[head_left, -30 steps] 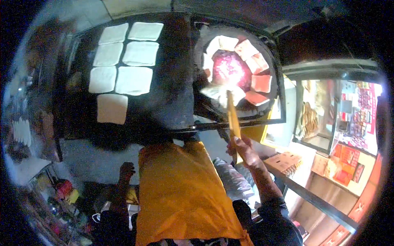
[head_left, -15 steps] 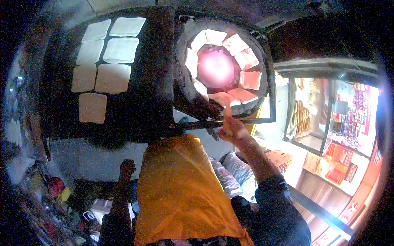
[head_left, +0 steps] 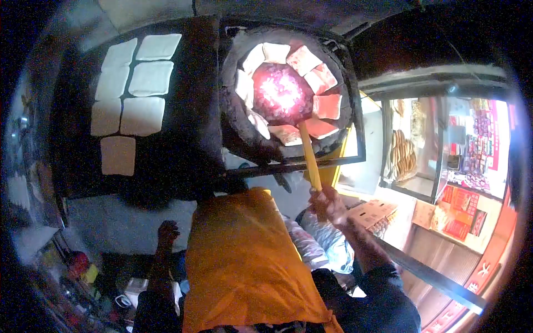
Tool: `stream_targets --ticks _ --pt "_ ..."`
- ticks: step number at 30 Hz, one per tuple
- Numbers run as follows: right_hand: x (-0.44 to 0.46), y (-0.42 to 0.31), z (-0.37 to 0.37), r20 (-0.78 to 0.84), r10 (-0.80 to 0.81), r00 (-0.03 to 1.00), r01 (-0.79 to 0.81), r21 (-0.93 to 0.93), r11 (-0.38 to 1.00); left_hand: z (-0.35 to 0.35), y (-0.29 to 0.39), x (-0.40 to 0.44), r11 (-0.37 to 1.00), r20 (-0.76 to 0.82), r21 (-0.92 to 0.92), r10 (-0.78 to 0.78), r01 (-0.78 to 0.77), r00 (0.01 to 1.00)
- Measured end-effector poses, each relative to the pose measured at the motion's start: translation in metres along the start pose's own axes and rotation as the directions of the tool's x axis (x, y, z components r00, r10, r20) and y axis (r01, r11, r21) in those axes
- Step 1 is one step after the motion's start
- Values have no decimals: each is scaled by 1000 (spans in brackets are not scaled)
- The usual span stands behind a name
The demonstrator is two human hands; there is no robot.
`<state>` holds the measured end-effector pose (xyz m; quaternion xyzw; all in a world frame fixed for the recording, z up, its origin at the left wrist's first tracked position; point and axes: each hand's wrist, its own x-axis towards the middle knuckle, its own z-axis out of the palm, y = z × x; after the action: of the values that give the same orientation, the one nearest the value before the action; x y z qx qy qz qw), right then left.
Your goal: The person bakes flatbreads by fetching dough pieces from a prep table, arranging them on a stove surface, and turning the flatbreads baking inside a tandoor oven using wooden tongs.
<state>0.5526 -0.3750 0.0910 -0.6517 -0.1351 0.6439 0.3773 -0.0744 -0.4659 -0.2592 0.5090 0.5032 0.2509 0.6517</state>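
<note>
My right hand (head_left: 327, 205) is closed around a long, flat yellow wooden stick (head_left: 310, 158). Its far end reaches over the front rim of a round oven (head_left: 233, 119), beside a flatbread (head_left: 286, 135) stuck to the near wall. Several more square flatbreads (head_left: 327, 105) ring the inner wall around glowing coals (head_left: 280, 91). Low on the left, away from the oven, my left hand (head_left: 169, 233) hangs in shadow with its fingers curled and nothing visible in them. Several pale dough squares (head_left: 142, 115) lie on the dark surface (head_left: 191, 111) left of the oven.
An orange apron (head_left: 247, 261) covers my front. Filled sacks (head_left: 327, 238) and a cardboard box (head_left: 372, 213) are at the right. Beyond them, a glass case (head_left: 413, 144) holds stacked breads (head_left: 402, 152). A metal bar (head_left: 433, 277) crosses the lower right.
My right hand has drawn back from the oven toward me, and more of the stick shows. The view has shifted slightly. The coals appear grainy instead of one smooth glow. My left hand stays low.
</note>
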Motion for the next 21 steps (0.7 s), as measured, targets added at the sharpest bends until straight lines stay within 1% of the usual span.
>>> stream_targets --ticks 1,2,3,4,5,6,7,8,9,10,12,14,15,17,18,19,20,21 --pt "-5 -1 6 -3 -173 985 157 -403 901 12 36 5 897 -87 -417 -200 146 976" --pt "-11 -1 10 62 -330 942 267 -733 626 19 63 13 612 -81 -763 -407 206 910" --pt "-9 22 4 -37 -309 950 160 -795 586 19 68 20 620 -84 -758 -400 202 913" --pt "-2 58 -17 -16 -321 947 121 -908 402 15 73 26 747 -43 -561 -458 357 888" --pt "-7 75 -23 -69 -309 949 56 -924 378 10 78 32 813 -24 -320 -520 486 854" --pt "-14 91 -27 -122 -294 948 -11 -935 353 7 68 33 819 -29 -310 -517 484 856" --pt "-23 108 -36 -116 -302 946 27 -902 431 6 43 29 760 -57 -493 -513 423 856" --pt "-30 126 -43 -110 -312 944 67 -861 505 5 31 29 674 -85 -656 -512 338 855" --pt "-35 150 -42 -213 -466 859 78 -845 529 1 38 31 682 -86 -648 -508 340 857" --pt "-42 146 -37 -166 -430 888 88 -855 511 0 54 31 737 -90 -584 -477 342 874" --pt "-51 176 -35 -307 -420 854 -3 -811 586 4 94 29 831 -91 -448 -409 329 908" --pt "-61 210 -48 -325 -269 907 -69 -743 665 13 135 28 904 -82 -302 -342 304 936" --pt "-66 226 -54 -316 -193 929 -95 -707 701 18 151 32 908 -81 -290 -337 301 938" --pt "-75 256 -61 -300 -45 953 -163 -629 760 25 177 41 909 -96 -26 -416 416 904" --pt "-82 271 -64 -295 23 955 -199 -585 786 20 164 44 910 -101 -15 -413 414 905" --pt "-82 282 -69 -286 69 956 -226 -561 797 10 133 44 922 -78 -59 -386 382 919" --pt "-87 296 -74 -281 123 952 -260 -523 812 5 116 45 931 -58 -106 -357 350 932" --pt "-89 308 -81 -275 163 947 -287 -504 814 9 119 45 931 -67 -102 -357 349 932"
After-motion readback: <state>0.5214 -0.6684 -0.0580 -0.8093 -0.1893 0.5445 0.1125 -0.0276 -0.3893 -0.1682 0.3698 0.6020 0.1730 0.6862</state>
